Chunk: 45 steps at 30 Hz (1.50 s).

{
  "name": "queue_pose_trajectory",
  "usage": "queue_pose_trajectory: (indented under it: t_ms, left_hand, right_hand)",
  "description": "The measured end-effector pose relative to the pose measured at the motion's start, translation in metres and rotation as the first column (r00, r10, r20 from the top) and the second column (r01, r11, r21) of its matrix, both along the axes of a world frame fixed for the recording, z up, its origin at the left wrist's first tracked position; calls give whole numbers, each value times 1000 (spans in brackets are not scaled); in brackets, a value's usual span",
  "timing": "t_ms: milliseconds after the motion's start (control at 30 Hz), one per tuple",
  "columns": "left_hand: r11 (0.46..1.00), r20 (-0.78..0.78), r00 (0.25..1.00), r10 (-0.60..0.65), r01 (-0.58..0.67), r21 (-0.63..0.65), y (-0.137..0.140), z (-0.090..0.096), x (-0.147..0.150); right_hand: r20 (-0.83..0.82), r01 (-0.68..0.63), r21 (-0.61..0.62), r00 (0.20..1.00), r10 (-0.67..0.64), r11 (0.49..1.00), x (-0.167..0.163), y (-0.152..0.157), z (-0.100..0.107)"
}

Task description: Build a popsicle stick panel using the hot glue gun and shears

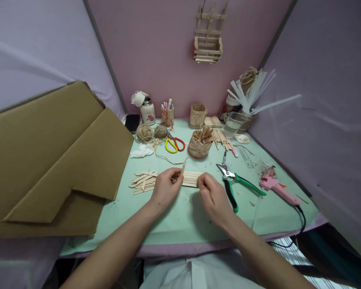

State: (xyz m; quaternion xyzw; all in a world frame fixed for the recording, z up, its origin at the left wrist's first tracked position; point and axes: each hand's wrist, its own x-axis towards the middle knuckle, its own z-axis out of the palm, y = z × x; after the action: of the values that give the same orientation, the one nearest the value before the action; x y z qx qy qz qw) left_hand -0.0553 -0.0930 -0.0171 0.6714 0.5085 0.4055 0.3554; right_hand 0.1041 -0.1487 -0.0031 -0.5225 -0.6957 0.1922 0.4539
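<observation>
My left hand (167, 185) pinches a short wooden craft stick (183, 168), which points up and away from me. My right hand (211, 194) is closed at the right end of a flat row of craft sticks (191, 176) laid side by side; its fingertips are turned away, so what they hold, if anything, is hidden. Beside my left hand lies a loose pile of cut craft sticks (142, 181) with pointed ends. Green-handled pruning shears (232, 176) lie with their blades apart, just right of my right hand.
A pink glue gun (278, 188) with a black cord lies at the right. Behind my hands stand a stick-filled cup (199, 145), scissors (175, 145), twine balls (145, 132) and a glass of water (232, 127). Large folded cardboard (57, 160) takes up the left side.
</observation>
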Motion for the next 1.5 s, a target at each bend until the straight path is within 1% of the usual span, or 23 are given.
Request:
queue_pose_trajectory:
  t_ms: [67, 133, 267, 333, 433, 600, 700, 800, 867, 933, 1067, 1133, 1200, 1333, 1400, 1500]
  left_hand:
    - [1000, 72, 997, -6, 7, -16, -1, 0, 0]
    - [1000, 114, 993, -17, 19, -14, -1, 0, 1]
    - [999, 149, 988, -47, 46, 9, -3, 1, 2]
    - [998, 149, 987, -61, 59, 22, -4, 1, 2]
    - [996, 126, 989, -75, 70, 47, -5, 2, 3]
    - [990, 62, 994, -93, 86, 107, -7, 3, 5]
    - [986, 48, 993, -110, 103, 129, -8, 0, 6]
    - [987, 57, 991, -117, 110, 120, -8, -3, 7]
    - [990, 96, 987, -126, 119, 77, -8, -3, 7]
    - [991, 163, 978, -133, 135, 2, -7, -2, 8]
    - [970, 277, 949, -150, 195, -142, -5, 5, 7]
    - [943, 302, 938, -170, 244, -227, -3, 9, 3]
    - [901, 309, 933, -187, 288, -323, -1, 12, -1]
    - [817, 271, 937, -221, 329, -474, 2, 14, -8]
    - [787, 245, 938, -246, 341, -514, 3, 14, -10]
    - [758, 233, 922, -310, 387, -525, 4, 13, -13]
  right_hand:
    - [-55, -49, -29, 997, 47, 998, 6, -4, 10]
    - [-106, -83, -59, 991, 76, 995, 9, -7, 13]
    - [-135, -138, -125, 984, 121, 983, 6, -8, 7]
    - [-140, -143, -131, 982, 124, 981, 4, -4, 3]
    - [-167, -97, -107, 983, 79, 990, 4, 4, -1]
    - [-206, 28, -87, 978, -46, 996, 3, 20, -3]
    - [-203, 99, -9, 974, -99, 995, -2, 27, -4]
    - [-168, 126, 99, 980, -108, 987, -8, 31, -6]
    - [-141, 127, 153, 984, -105, 980, -10, 33, -9]
    - [-113, 122, 185, 988, -102, 975, -10, 35, -12]
    - [-42, 76, 222, 997, -68, 972, -5, 37, -17]
    - [15, 33, 227, 999, -37, 973, -1, 37, -18]
    - [87, -18, 220, 996, -1, 975, 3, 36, -19]
    - [245, -138, 176, 965, 93, 975, 11, 32, -19]
    - [314, -190, 147, 940, 136, 971, 15, 28, -19]
    - [388, -224, 121, 907, 162, 967, 18, 24, -21]
